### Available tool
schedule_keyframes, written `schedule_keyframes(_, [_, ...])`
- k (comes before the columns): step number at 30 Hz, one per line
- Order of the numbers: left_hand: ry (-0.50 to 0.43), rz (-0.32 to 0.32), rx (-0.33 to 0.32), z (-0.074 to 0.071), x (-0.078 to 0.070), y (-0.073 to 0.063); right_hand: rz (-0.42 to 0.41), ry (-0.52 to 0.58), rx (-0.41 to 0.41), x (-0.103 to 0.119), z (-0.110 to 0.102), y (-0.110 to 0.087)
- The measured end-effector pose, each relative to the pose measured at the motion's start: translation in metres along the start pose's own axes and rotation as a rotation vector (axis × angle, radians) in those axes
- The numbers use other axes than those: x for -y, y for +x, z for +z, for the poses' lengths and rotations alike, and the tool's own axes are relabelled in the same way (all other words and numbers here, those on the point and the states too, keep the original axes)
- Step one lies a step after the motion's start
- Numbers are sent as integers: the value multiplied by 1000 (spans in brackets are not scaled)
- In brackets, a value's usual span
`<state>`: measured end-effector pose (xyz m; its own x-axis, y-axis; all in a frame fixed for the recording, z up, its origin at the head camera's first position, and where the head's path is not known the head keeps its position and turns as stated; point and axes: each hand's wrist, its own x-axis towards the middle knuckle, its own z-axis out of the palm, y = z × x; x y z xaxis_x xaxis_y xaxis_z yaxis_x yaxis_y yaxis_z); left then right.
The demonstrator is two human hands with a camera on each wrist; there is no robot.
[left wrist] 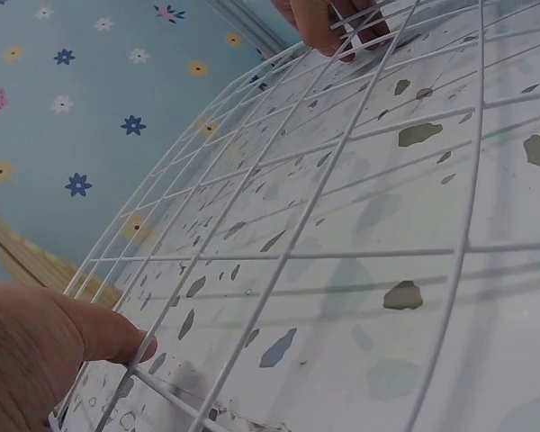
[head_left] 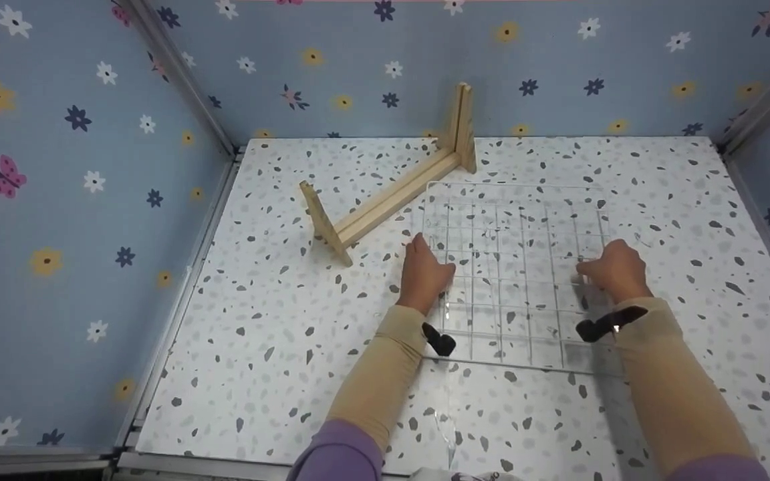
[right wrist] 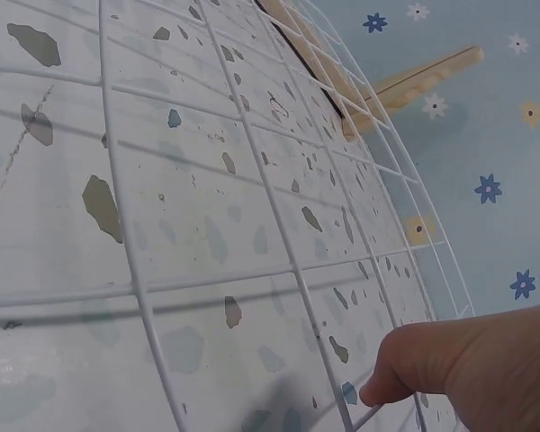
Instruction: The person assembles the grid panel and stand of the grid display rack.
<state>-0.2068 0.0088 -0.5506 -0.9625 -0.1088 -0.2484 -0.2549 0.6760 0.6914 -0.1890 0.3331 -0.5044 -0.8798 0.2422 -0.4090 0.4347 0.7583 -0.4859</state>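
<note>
A white wire grid panel (head_left: 524, 280) is held just over the speckled table by both hands. My left hand (head_left: 424, 272) grips its left side, the thumb over the wires in the left wrist view. On the opposite side my right hand (head_left: 615, 270) grips the panel, its thumb on a wire in the right wrist view; the other fingers are mostly hidden. Behind and left of the panel stands a wooden frame (head_left: 395, 197), a grooved bar with an upright at each end.
The speckled tabletop (head_left: 258, 374) is bounded by blue flowered walls (head_left: 358, 67) at the back and sides. Metal edging (head_left: 178, 327) runs along the left side of the table. A black strap with a small camera (head_left: 602, 325) sits on the right wrist.
</note>
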Motion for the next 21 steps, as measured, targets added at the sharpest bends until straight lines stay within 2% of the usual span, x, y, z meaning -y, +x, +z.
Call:
schedule_keyframes(3, [-68,-10,31,-3,-3,-2,-7,-9,-19,0,0,0])
schedule_keyframes(6, [-88,6,43,-6,-5,-4,-6,-9,-30,1,1,1])
schedule_keyframes(10, [-84,25,28,-8,-7,-5,-7,-6,-40,1,-1,1])
schedule_keyframes(21, [-48,10,0,-13,-15,-4,-1,17,-55,6,-9,-2])
